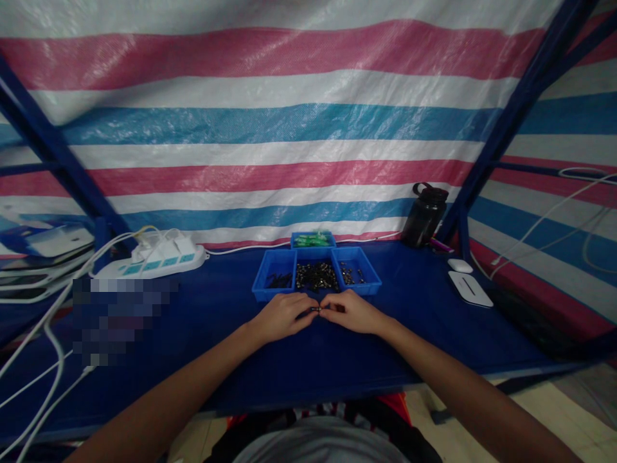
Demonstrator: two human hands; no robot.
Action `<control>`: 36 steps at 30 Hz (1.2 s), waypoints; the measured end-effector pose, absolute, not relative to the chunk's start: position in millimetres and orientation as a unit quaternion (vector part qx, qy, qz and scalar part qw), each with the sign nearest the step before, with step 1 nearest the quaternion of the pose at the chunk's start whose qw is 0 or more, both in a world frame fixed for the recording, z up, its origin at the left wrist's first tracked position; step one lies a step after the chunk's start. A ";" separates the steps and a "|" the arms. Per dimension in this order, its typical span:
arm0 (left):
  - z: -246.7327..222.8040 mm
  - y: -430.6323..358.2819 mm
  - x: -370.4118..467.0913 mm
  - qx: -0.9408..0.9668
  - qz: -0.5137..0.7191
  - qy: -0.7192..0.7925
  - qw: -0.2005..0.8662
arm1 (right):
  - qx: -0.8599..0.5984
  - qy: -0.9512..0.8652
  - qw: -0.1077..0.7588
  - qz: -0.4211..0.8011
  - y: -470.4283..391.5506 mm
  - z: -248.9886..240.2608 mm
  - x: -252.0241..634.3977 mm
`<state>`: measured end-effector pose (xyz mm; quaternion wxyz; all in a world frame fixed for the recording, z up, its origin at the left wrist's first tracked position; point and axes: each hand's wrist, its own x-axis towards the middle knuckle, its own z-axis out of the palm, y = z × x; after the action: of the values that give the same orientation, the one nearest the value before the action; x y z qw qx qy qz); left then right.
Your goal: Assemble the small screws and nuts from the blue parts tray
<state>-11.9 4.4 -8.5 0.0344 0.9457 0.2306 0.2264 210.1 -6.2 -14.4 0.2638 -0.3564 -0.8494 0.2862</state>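
My left hand [284,316] and my right hand [355,312] meet fingertip to fingertip above the table, just in front of the blue bins. Pinched between them is a small dark and shiny metal part [315,309]; its exact kind is too small to make out. Behind my left hand stands a blue bin [260,281] with thin dark pieces [280,281] in it. The middle bin is full of small black and brass-coloured metal parts [315,275]. A few small shiny parts [351,275] lie in the right blue bin [370,273].
A fourth blue bin [293,243] with green items [312,240] sits at the back. On the left are a white power strip [159,262] and loose cables [60,347]. A black bottle [424,217] and a white box-like device [470,289] stand on the right of the blue table [212,347].
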 end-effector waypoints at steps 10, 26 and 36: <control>-11.0 5.1 -11.8 0.950 0.222 0.219 0.022 | -0.376 -0.789 0.276 0.400 -2.2 -21.0 206.6; -10.7 5.8 -13.2 0.953 0.219 0.210 0.014 | -0.367 -0.778 0.245 0.448 -4.1 -12.7 206.3; -5.6 -0.5 -9.8 0.954 0.210 0.210 0.031 | -0.349 -0.751 0.240 0.507 -3.2 -10.9 207.9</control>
<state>-9.8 -0.5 -5.6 0.0314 0.9544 0.2099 0.2097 207.9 -3.2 -10.9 0.2402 -0.3488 -0.7508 0.5070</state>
